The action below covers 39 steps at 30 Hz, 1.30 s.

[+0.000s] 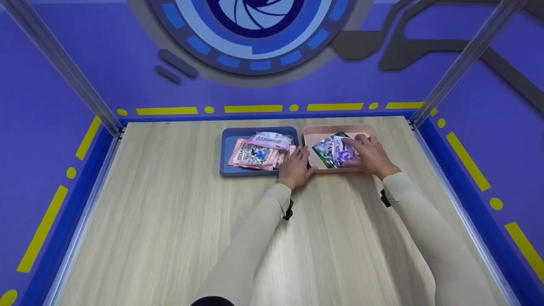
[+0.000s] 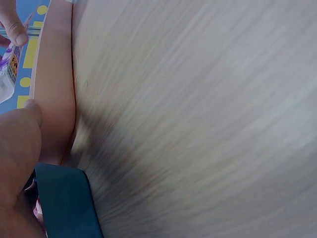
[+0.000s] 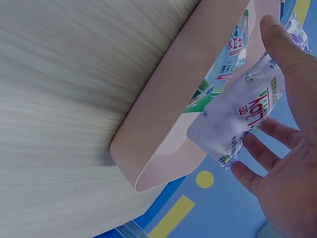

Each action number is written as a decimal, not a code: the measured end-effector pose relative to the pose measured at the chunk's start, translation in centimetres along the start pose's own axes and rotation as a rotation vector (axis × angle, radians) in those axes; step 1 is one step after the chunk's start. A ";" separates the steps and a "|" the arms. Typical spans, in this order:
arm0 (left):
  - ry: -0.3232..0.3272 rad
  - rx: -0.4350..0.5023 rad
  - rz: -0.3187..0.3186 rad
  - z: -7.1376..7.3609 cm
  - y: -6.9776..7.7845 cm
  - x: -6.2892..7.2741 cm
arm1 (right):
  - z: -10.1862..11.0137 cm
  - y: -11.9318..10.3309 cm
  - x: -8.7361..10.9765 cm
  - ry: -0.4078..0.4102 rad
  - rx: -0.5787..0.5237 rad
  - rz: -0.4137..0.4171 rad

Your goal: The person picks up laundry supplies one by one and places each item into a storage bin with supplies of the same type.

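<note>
My right hand holds a small purple-and-white packet between thumb and fingers, tilted over the pink tray. Under it in that tray lies a silvery packet with a green edge, partly covered. My left hand rests where the two trays meet. Its fingers lie over the right side of the blue tray, while the thumb touches the pink tray's rim in the left wrist view. Several pink packets are piled in the blue tray, one with its pale printed back upward.
Both trays stand side by side toward the back of a light wooden table. Blue panels with yellow marks enclose the back and sides, with metal posts at the rear corners. A dark round object shows at the bottom edge.
</note>
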<state>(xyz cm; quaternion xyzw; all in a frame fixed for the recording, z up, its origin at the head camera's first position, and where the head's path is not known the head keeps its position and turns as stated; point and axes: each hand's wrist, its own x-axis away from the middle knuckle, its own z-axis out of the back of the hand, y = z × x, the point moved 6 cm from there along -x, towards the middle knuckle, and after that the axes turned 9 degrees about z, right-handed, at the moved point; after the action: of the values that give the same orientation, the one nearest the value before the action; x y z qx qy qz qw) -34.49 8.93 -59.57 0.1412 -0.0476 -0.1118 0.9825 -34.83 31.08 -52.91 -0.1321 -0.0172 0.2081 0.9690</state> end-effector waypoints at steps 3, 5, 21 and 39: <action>-0.002 -0.007 -0.002 0.0 0.0 0.1 | -0.1 0.1 -0.3 0.001 0.015 0.006; -0.009 -0.012 -0.001 0.0 -0.1 0.1 | -0.2 0.2 -0.5 -0.004 0.021 0.003; -0.012 -0.023 0.008 0.0 -0.1 0.1 | -0.9 0.6 -1.3 -0.040 0.031 -0.031; 0.006 -0.011 -0.004 -0.2 -0.2 -0.1 | -1.9 -0.2 -2.7 -0.047 0.002 -0.022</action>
<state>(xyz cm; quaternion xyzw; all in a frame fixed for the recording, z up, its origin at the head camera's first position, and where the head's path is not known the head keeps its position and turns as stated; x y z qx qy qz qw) -34.63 8.83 -59.79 0.1363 -0.0440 -0.1135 0.9832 -37.05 29.31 -54.63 -0.1262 -0.0411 0.2004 0.9707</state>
